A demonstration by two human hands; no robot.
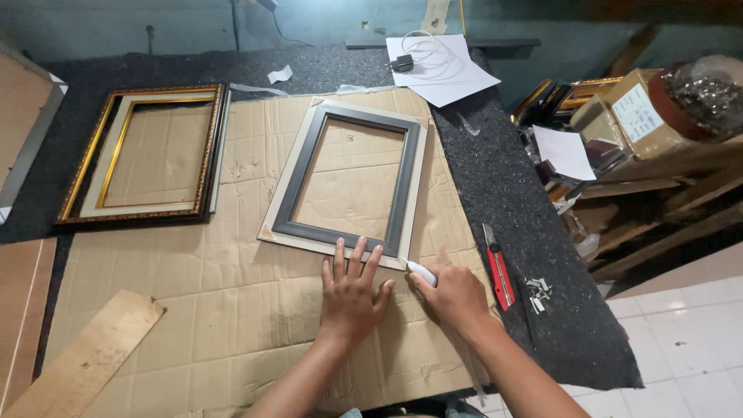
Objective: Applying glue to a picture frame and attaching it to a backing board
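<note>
A grey picture frame with a pale outer border (344, 179) lies flat on a sheet of cardboard (232, 310). My left hand (352, 290) rests open, fingers spread, with the fingertips on the frame's near edge. My right hand (453, 294) grips a small white tool (422, 271) whose tip touches the frame's near right corner.
A gold and dark ornate frame (143, 155) lies at the left. A red utility knife (498, 271) and several small metal pieces (538, 288) sit on the dark mat at the right. White paper with a charger (437, 66) is at the back. A wood strip (85, 356) lies near left. Cluttered shelves (642, 155) stand to the right.
</note>
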